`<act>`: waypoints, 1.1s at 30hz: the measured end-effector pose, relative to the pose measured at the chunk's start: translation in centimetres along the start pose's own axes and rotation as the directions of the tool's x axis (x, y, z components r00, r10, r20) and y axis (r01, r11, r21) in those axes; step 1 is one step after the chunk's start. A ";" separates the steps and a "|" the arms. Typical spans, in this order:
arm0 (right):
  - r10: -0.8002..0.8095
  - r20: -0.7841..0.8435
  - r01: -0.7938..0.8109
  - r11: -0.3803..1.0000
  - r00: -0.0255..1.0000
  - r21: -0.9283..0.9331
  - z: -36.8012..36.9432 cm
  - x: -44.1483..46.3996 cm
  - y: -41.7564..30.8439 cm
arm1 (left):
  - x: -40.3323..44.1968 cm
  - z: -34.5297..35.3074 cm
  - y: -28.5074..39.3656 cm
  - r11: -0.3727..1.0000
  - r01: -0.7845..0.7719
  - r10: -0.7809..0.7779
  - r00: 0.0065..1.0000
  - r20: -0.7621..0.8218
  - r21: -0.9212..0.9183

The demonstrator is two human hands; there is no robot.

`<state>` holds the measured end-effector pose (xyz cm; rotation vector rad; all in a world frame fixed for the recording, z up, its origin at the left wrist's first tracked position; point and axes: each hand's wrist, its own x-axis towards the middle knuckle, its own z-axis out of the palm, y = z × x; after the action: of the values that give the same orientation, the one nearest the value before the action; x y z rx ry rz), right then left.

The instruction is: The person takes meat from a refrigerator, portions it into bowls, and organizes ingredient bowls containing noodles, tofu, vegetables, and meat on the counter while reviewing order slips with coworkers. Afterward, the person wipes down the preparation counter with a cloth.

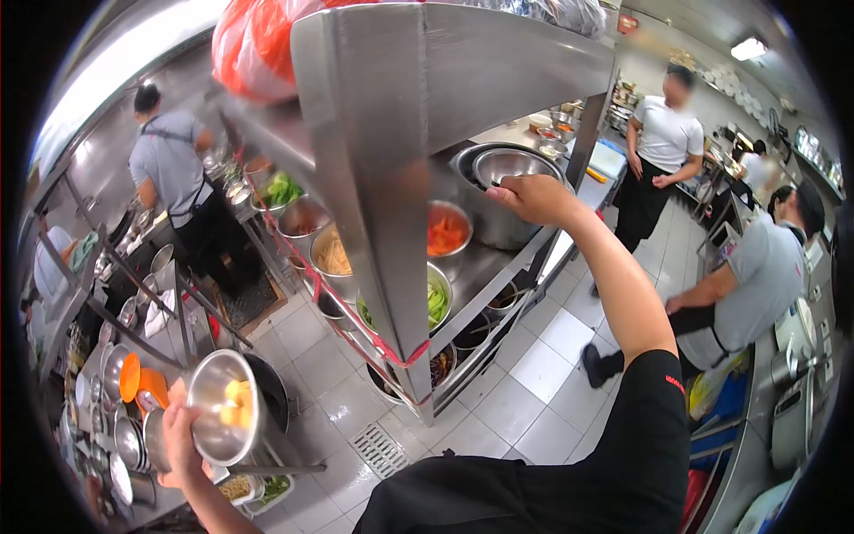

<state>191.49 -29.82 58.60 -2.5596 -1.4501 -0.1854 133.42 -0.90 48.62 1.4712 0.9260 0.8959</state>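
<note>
My left hand (181, 434) grips the rim of a steel bowl (206, 438), tilted toward me. Pale yellow chunks (237, 405) lie inside it; I cannot tell what food they are. On the right, my right arm reaches over a steel shelf unit. There my right hand (536, 198) is closed at the near rim of another steel bowl (516, 164), which sits in or over a large steel pot (507, 221). Beside the pot, on the same shelf, is a bowl of orange shredded vegetable (446, 236). A bowl of cut green vegetable (436, 303) stands nearer to me.
A steel post (369, 178) rises in front of me, with a red and white plastic bag (258, 49) on top. Co-workers stand at the left (173, 165) and right (667, 133); another person (756, 285) is nearer right. A drain grate (381, 451) lies in the tiled floor.
</note>
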 end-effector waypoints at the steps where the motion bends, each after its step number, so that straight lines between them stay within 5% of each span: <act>1: -0.015 -0.030 0.016 0.999 0.999 0.035 0.8 0.9 1.3 | -0.5 1.2 -0.1 1.000 0.001 -0.001 1.000 -0.002 0.002; 6: -0.159 0.025 0.147 0.953 0.987 0.266 -0.8 4.2 4.8 | -4.1 6.9 -0.3 0.996 0.088 -0.086 0.992 0.087 -0.015; 8: -0.011 -0.102 0.041 0.954 0.995 0.299 -0.7 6.4 6.5 | -5.6 8.7 -0.7 0.992 0.126 -0.125 0.983 0.132 -0.003; 10: -0.036 -0.319 0.172 0.896 0.947 0.408 -0.2 8.9 9.2 | -7.0 10.8 -0.9 0.988 0.152 -0.152 0.983 0.100 0.004; 12: 0.150 -0.228 -0.012 0.857 0.962 0.515 -1.7 9.8 8.6 | -8.0 11.9 -1.9 0.979 0.172 -0.188 0.969 0.159 0.108; 16: 0.121 -0.258 0.114 0.669 0.958 0.734 -3.6 5.6 3.8 | -9.2 14.9 -3.1 0.971 0.134 -0.190 0.935 0.299 0.197; 18: 0.045 -0.169 0.143 0.347 0.985 0.927 -3.3 1.4 0.3 | -9.3 16.3 -3.6 0.965 0.114 -0.203 0.894 0.399 0.236; 22: -0.342 -0.237 0.389 0.499 0.909 0.774 0.3 -11.7 -9.7 | -9.7 19.1 -3.5 0.934 -0.011 -0.201 0.812 0.548 0.358; 24: -0.493 0.001 0.308 0.545 0.870 0.780 3.7 -15.8 -14.5 | -10.4 20.3 -2.5 0.921 -0.073 -0.175 0.799 0.575 0.383; 26: -0.645 0.071 0.397 0.549 0.761 0.735 7.3 -18.1 -17.5 | -10.9 20.9 -2.6 0.938 -0.066 -0.163 0.783 0.600 0.340; 33: -0.402 0.112 0.181 0.623 0.909 0.761 5.2 -21.7 -20.1 | -13.2 18.7 -3.5 0.963 -0.071 -0.116 0.762 0.637 0.261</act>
<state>163.17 -36.68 51.30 -1.7014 -1.5905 0.6297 144.96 -20.22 43.04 1.8313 0.5421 0.1826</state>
